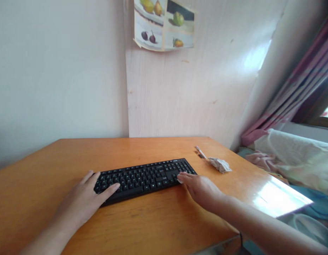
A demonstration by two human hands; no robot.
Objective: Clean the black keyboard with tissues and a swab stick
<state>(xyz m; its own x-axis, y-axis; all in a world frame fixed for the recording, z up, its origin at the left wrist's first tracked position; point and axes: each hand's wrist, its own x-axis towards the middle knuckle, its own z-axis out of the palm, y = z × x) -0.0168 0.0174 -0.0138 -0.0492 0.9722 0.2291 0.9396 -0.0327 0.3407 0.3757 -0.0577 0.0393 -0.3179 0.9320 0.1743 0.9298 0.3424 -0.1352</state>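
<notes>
A black computer keyboard (pixel 145 179) lies slightly slanted on the wooden desk. My left hand (pixel 85 196) grips its left end, the thumb over the lower keys and the fingers at the far left corner. At the keyboard's right part, my right hand (pixel 199 189) has its fingers together over the keys near the arrow block. A small white piece (pixel 180 180) shows under those fingertips, pressed against the keyboard; whether it is tissue or a pad I cannot tell.
Right of the keyboard lie a crumpled greyish-white wad (pixel 219 164), a white stick-like tool (pixel 200 152) and small dark items (pixel 199 154). The desk (pixel 153 216) meets a wall with fruit pictures (pixel 165 24). Bedding (pixel 299 156) and a pink curtain (pixel 283 95) are at right.
</notes>
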